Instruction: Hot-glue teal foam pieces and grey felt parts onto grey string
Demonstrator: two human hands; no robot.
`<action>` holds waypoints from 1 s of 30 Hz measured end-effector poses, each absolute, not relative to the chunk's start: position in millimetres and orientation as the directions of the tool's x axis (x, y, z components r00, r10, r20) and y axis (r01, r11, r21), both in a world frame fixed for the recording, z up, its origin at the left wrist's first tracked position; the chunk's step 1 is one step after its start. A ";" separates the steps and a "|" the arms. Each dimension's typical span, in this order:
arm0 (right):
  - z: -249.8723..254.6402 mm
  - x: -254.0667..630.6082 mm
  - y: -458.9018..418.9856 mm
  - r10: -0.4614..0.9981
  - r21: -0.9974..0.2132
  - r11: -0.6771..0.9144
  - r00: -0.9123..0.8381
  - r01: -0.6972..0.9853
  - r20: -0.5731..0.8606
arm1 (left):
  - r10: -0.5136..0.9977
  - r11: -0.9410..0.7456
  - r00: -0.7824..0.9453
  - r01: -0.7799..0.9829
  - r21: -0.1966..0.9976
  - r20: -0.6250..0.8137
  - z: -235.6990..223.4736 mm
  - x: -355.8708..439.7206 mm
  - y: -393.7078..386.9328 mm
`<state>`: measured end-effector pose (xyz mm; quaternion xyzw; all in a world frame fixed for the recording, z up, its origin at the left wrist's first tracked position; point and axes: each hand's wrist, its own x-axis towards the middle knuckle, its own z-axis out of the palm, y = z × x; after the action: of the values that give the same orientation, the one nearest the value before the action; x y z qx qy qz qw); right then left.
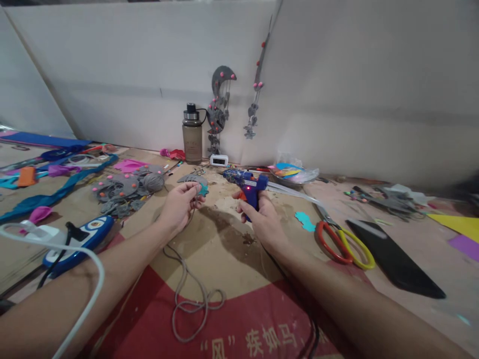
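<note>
White cable [102, 275] lies nearest while our left fingers [186, 189] pinch a teal cutout [204, 189], seemingly steadying it, our right fingers [250, 212] clasping a glue gun [252, 191].

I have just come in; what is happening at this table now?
A person's left hand pinches a small teal piece, while the right hand grips a blue glue gun with its red light on. The nozzle points toward the left-hand side, apart from the piece. A second teal cutout lies beside the scissors, and a grey cord lies looped in front.
</note>
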<state>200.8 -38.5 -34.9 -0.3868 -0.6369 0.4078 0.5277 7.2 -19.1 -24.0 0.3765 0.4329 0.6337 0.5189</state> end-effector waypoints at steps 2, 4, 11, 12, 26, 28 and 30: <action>-34.9 201.3 -43.0 0.913 -0.899 0.401 -0.149 0.178 0.378 | 0.985 -0.094 -0.166 -0.341 0.935 0.038 -23.2 7.1 -19.6; -33.5 201.4 -47.6 0.905 -0.859 0.425 -0.164 0.285 0.393 | 0.987 -0.107 -0.150 -0.346 0.932 0.057 -23.1 6.7 -19.9; -28.7 197.2 -57.4 0.845 -0.740 0.532 -0.203 0.411 0.494 | 0.986 -0.138 -0.134 -0.312 0.940 0.100 -22.9 7.9 -22.0; -29.0 196.5 -57.5 0.838 -0.733 0.543 -0.209 0.411 0.504 | 0.986 -0.135 -0.132 -0.303 0.943 0.099 -22.7 8.3 -22.6; -32.1 195.2 -57.5 0.807 -0.628 0.577 -0.251 0.522 0.534 | 0.985 -0.146 -0.129 -0.252 0.957 0.116 -24.5 8.8 -24.0; -31.7 195.2 -57.5 0.812 -0.629 0.571 -0.255 0.528 0.524 | 0.984 -0.151 -0.129 -0.243 0.958 0.123 -24.0 9.5 -25.0; -31.4 195.1 -57.8 0.818 -0.633 0.564 -0.255 0.530 0.515 | 0.983 -0.156 -0.131 -0.234 0.960 0.128 -24.0 10.0 -25.8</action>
<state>195.1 -57.8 -31.4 -0.4355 -0.7741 0.1687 0.4274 10.0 -25.8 -24.0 0.4402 0.4255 0.6199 0.4909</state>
